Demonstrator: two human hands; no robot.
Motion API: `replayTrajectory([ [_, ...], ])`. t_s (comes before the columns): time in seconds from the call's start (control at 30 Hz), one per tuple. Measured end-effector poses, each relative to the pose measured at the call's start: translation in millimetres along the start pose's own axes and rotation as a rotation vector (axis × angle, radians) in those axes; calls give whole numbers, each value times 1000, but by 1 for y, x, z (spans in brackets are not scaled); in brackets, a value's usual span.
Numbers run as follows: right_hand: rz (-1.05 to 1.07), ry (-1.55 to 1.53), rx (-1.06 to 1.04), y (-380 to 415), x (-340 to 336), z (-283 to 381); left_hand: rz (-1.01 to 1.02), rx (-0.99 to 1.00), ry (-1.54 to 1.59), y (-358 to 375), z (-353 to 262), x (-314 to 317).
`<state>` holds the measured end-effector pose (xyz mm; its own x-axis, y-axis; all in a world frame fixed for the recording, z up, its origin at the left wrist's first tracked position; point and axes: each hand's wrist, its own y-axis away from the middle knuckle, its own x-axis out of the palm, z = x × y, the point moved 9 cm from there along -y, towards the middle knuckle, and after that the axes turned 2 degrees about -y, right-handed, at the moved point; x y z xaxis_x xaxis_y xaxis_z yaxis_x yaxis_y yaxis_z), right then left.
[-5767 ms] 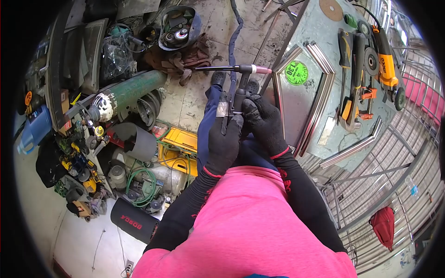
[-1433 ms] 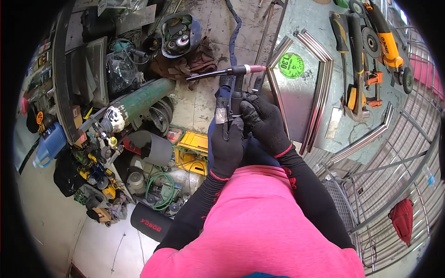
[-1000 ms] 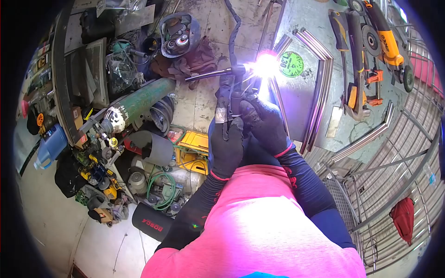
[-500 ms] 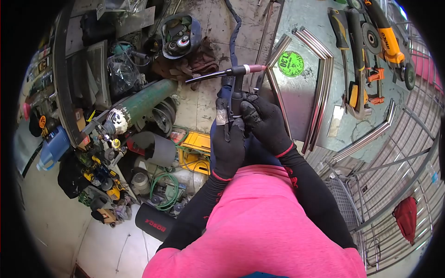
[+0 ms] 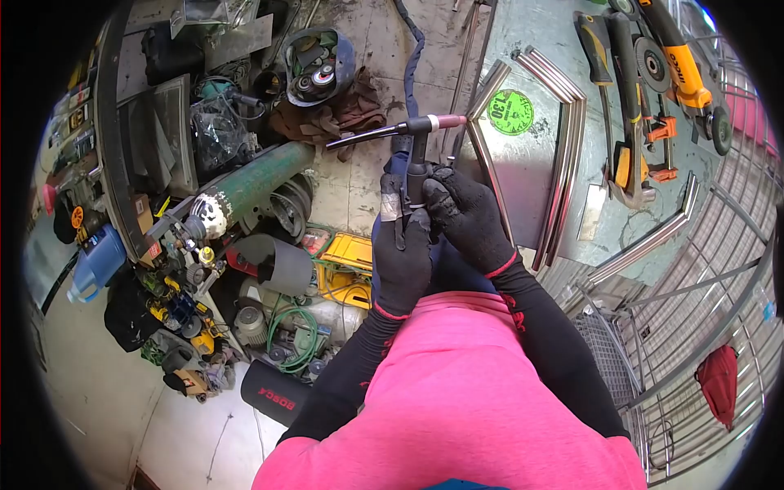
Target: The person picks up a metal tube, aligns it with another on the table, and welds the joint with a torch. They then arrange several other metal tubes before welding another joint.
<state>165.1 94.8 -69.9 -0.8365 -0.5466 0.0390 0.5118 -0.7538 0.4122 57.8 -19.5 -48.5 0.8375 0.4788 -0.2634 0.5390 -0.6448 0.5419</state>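
Note:
A black welding torch (image 5: 418,151) with a pink nozzle stands upright in front of my body, its long black cap pointing left. My left hand (image 5: 402,257), in a black glove, is wrapped round the lower part of its handle. Grey tape shows on the cable sleeve beside that hand. My right hand (image 5: 467,214), also gloved, has its fingers curled against the handle's right side. Bent shiny metal tubes (image 5: 563,163) and a round green sticker (image 5: 510,112) lie on the metal table (image 5: 608,249) to the right.
Hammers (image 5: 627,98) and an orange angle grinder (image 5: 684,69) lie at the upper right. A green gas cylinder (image 5: 265,175), a bucket of discs (image 5: 347,61) and a yellow case (image 5: 347,249) are on the left. Wire racks (image 5: 702,327) stand at the right.
The view has shifted very slightly. Both hands keep the same hold on the torch.

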Motion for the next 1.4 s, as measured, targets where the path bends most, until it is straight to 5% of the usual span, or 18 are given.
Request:
replayTrajectory([
  [0.13, 2, -32, 128, 3, -1, 4, -30, 107, 11, -1, -16, 1],
  [0.2, -9, -171, 328, 11, 2, 1, 0, -97, -22, 1, 8, 0],
  [0.23, -9, -172, 328, 10, 2, -8, 1, -98, -23, 2, 9, 0],
  [0.3, -4, 1, -13, 1, 0, -5, -15, 45, -29, 2, -6, 0],
  [0.43, -18, 36, -59, -1, 0, -2, -18, 127, 47, 2, -21, 4],
  [1.17, -9, 12, -28, 1, -2, 1, 27, 94, 15, 1, -8, 5],
  [1.23, 12, 77, 40, 1, -4, 6, 21, -45, 20, 3, 13, 1],
  [1.27, 13, 77, 41, 1, -3, 3, -36, 431, -592, 9, 4, 3],
  [1.3, 5, 44, 29, 2, -1, -4, -92, 575, -498, 14, -4, -1],
  [1.37, -12, -23, 4, 1, 1, -13, -49, 89, -55, 5, 6, -3],
  [1.4, -19, -13, -10, 1, -1, -5, -44, 71, -26, 2, 9, -3],
])
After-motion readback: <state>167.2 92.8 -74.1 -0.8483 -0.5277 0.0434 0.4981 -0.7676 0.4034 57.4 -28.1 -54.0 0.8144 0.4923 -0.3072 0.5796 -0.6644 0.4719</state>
